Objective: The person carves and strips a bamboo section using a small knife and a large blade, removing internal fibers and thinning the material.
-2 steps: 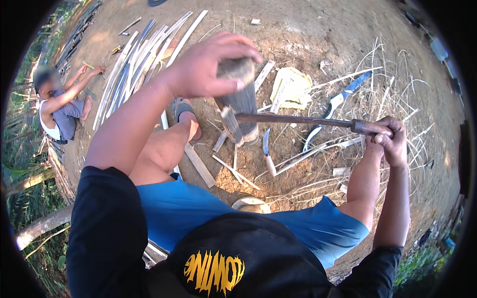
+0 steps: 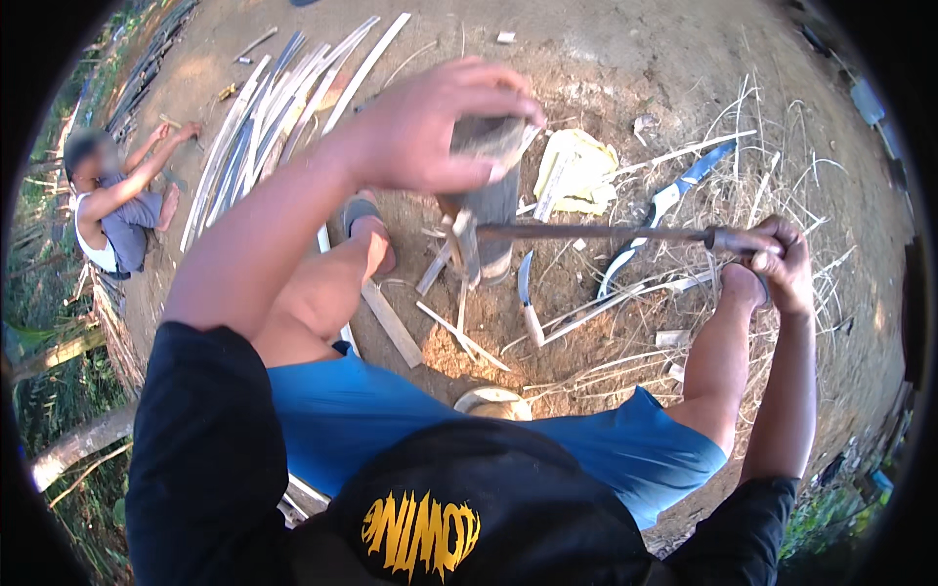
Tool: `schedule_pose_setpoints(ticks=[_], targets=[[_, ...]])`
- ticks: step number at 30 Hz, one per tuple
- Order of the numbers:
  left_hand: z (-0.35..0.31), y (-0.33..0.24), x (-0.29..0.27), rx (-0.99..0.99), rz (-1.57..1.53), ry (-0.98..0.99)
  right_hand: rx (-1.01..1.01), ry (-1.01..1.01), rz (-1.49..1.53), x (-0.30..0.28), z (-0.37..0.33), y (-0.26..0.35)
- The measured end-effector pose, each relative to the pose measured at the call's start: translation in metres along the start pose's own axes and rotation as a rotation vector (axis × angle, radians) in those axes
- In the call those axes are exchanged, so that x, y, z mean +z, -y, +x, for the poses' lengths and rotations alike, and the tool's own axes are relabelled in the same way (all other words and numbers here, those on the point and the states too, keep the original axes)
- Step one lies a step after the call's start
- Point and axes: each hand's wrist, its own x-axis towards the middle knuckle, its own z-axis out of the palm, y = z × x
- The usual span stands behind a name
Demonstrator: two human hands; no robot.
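My left hand (image 2: 430, 127) is closed over the upper end of a thick, dark-sided piece of wood (image 2: 495, 200). In my right hand (image 2: 784, 259) is the handle of a long machete, its narrow dark blade (image 2: 596, 231) seen edge-on. The blade reaches left to the piece's lower part, where a paler slab (image 2: 464, 249) stands a little apart from the main body; how deep the blade sits is hidden. A small curved knife (image 2: 531, 308) with a light handle lies on the ground between my legs. Farther right lies a blue, white and black long-handled cutting tool (image 2: 669, 200).
Long pale strips (image 2: 264, 117) lie in a bundle at the far left. Beyond them a person (image 2: 112, 210) sits working with both hands. A yellow sheet (image 2: 576, 166) and scattered thin shavings (image 2: 743, 166) cover the ground ahead and right. A round wooden piece (image 2: 493, 398) is just before me.
Both hands have shifted slightly to the right, with the wood and the machete. The things on the ground lie as before.
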Motion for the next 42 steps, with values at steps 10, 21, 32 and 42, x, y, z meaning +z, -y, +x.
schedule_pose_setpoints(ticks=[10,21,32,42], targets=[[0.008,0.018,0.01,-0.239,0.12,-0.154,0.185,0.144,-0.129,-0.005,0.003,0.048],[-0.003,0.031,0.02,-0.699,0.246,-0.319,0.162,0.155,-0.502,0.145,-0.129,0.079],[-0.025,0.004,0.015,-0.839,0.212,-0.313,0.203,0.203,-0.284,0.25,-0.191,0.146],[-0.057,0.005,0.003,-0.379,0.005,-0.205,0.184,0.245,-0.495,0.18,-0.157,0.114]])
